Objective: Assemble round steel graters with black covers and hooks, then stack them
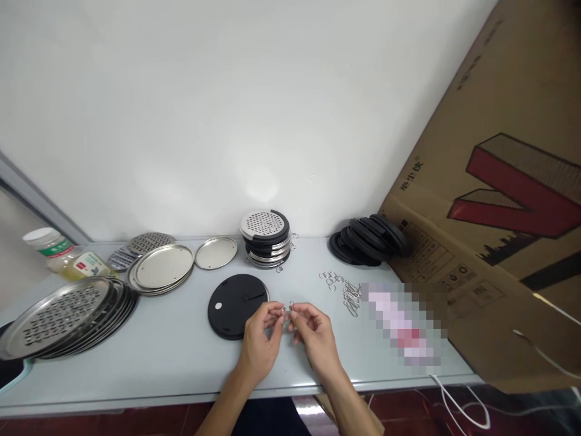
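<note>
My left hand (pixel 264 339) is closed in a pinch at the near right edge of a round black disc (pixel 236 297). A tiny shiny metal piece shows at its fingertips, too small to name. Just beside it, my right hand (pixel 316 339) pinches a small metal ring (pixel 292 304) between thumb and finger. The two sets of fingertips nearly meet above the table. The disc lies flat, with a white round spot and a slot on its face. Off to the right lie several loose split rings (pixel 331 279) and a group of wire snap hooks (pixel 351 298).
Behind the disc stands a stack of round graters (pixel 265 225) with black edges. More grater plates (pixel 63 315), plain metal discs (pixel 164 266) and a jar (pixel 48 242) sit left. Black rings (pixel 370 239) lean near a large cardboard box (pixel 490 200). A pixelated patch covers the right side.
</note>
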### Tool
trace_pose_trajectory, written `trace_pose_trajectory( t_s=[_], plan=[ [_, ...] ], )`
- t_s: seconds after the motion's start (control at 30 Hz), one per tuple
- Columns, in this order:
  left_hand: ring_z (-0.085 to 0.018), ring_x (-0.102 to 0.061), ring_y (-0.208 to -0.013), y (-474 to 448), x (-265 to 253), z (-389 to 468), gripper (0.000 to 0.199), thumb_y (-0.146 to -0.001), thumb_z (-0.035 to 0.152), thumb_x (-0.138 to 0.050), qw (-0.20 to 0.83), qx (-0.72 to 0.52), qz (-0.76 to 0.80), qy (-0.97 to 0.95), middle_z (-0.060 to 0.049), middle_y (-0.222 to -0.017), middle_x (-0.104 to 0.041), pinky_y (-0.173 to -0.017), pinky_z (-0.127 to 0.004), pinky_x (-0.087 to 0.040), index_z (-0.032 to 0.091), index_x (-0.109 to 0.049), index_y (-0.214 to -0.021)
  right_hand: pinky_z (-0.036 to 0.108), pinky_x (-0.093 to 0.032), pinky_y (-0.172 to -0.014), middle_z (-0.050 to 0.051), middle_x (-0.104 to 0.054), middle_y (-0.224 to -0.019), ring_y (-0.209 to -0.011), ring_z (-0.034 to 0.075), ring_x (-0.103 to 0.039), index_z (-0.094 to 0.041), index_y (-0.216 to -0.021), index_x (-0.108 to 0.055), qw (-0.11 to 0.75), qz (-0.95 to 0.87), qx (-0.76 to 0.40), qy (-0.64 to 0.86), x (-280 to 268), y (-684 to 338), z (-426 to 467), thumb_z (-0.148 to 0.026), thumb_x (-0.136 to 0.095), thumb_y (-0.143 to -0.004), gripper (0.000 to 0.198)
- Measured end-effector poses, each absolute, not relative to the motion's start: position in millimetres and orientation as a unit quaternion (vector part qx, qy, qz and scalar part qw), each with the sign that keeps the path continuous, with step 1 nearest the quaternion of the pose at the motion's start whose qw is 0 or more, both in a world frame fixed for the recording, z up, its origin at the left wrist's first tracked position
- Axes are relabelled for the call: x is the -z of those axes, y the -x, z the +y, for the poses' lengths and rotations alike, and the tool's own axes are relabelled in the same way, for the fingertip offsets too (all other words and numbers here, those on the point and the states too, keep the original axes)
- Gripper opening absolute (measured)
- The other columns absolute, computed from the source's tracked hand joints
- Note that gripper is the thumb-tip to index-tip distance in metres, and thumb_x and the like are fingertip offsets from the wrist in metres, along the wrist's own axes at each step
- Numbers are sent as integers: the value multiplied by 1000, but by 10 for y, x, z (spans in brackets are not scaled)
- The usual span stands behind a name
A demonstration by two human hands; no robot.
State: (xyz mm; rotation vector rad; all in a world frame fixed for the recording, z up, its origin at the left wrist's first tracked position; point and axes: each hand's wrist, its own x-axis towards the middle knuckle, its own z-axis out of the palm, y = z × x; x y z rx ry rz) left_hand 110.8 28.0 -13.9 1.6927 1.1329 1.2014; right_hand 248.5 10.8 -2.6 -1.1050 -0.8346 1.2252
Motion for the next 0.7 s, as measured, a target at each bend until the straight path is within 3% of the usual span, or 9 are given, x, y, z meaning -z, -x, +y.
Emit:
trace_pose_trajectory(
  t_s=[0.3, 0.5, 0.7],
  plan=[
    [-16, -72, -85, -1114, 100, 237, 16, -91, 23, -59, 360, -474, 417, -688, -4, -92, -73, -78, -29, -60, 20, -58, -106, 23, -45, -53, 3, -68, -68, -63, 14, -59, -18, -86, -73, 593, -411, -504, 474, -41, -2482, 29, -43, -73, -82, 26],
    [-14, -71, -83, -1111, 34, 207, 16, -91, 20, -59, 381, -459, 398, -697, -1, -87, -73, -79, -27, -58, 21, -57, -106, 25, -49, -58, 7, -73, -89, -71, 17, -63, -19, -89, -74, 606, -425, -451, 499, -6, -2493, -18, -42, -73, -82, 24],
    [-15, -71, -83, -1109, -13, 190, 13, -90, 23, -60, 434, -441, 388, -683, -3, -89, -72, -77, -27, -58, 20, -56, -102, 25, -47, -53, 1, -68, -66, -56, 14, -57, -18, -87, -74, 599, -428, -455, 501, -7, -2499, -25, -42, -73, -82, 24]
  ],
)
